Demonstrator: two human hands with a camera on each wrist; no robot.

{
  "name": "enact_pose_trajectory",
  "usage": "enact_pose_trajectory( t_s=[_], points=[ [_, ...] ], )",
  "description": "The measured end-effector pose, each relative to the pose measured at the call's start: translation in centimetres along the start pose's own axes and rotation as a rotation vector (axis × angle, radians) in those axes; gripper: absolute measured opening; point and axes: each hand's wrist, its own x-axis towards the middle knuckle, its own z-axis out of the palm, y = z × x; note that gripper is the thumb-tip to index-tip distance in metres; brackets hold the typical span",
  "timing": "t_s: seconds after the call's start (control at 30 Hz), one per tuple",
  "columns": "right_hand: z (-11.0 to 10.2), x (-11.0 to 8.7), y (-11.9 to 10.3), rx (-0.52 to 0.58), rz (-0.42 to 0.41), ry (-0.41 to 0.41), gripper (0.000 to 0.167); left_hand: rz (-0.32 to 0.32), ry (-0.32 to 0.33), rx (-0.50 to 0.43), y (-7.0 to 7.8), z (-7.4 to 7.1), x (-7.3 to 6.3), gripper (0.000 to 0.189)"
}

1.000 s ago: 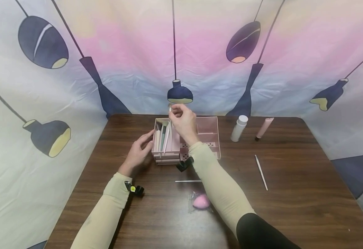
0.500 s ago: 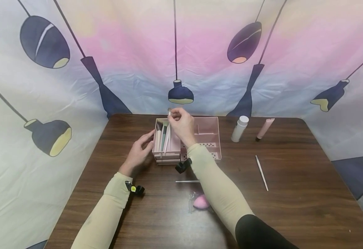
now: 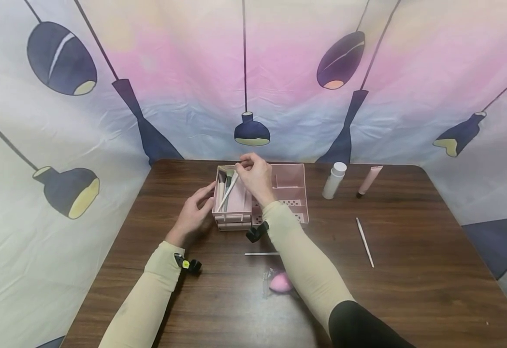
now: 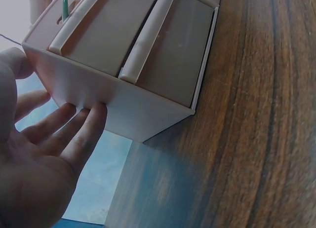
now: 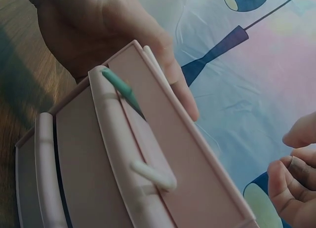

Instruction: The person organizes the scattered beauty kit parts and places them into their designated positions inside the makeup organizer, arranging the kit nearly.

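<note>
A pale pink organizer (image 3: 232,220) with drawers stands at the table's back. Several makeup brushes (image 3: 222,191) lean in its left open-topped compartment, one with a green handle. My left hand (image 3: 194,212) rests its fingers against the organizer's left side; in the left wrist view the left hand (image 4: 44,159) has fairly straight fingers at the side wall. Over the compartment, my right hand (image 3: 256,176) curls its fingers at the upper end of a white makeup brush (image 3: 227,193), which slants down toward the front-left corner. Green (image 5: 118,85) and white handle ends (image 5: 153,176) poke through the front slot.
A white bottle (image 3: 333,181) and a pink tube (image 3: 369,181) stand right of the organizer. White sticks lie on the table, one thin stick (image 3: 365,241) at the right and another white stick (image 3: 262,253) in front. A pink sponge (image 3: 281,282) in clear wrapping lies nearer.
The brush tip above my right fingers is no longer visible there, and the white brush in the compartment now slants left. A second white handle end shows at the front. My left hand stays put.
</note>
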Motion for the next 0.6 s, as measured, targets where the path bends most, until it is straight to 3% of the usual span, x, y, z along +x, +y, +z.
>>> enact_pose_trajectory(
  t_s=[0.37, 0.6],
  points=[
    [-0.7, 0.0, 0.3, -0.018, -0.008, -0.036, 0.020, -0.005, -0.007, -0.012, -0.4, 0.1, 0.1, 0.047],
    [-1.5, 0.1, 0.5, -0.030, -0.009, -0.041, 0.023, -0.010, 0.015, -0.025, -4.1, 0.5, 0.7, 0.049]
  ],
)
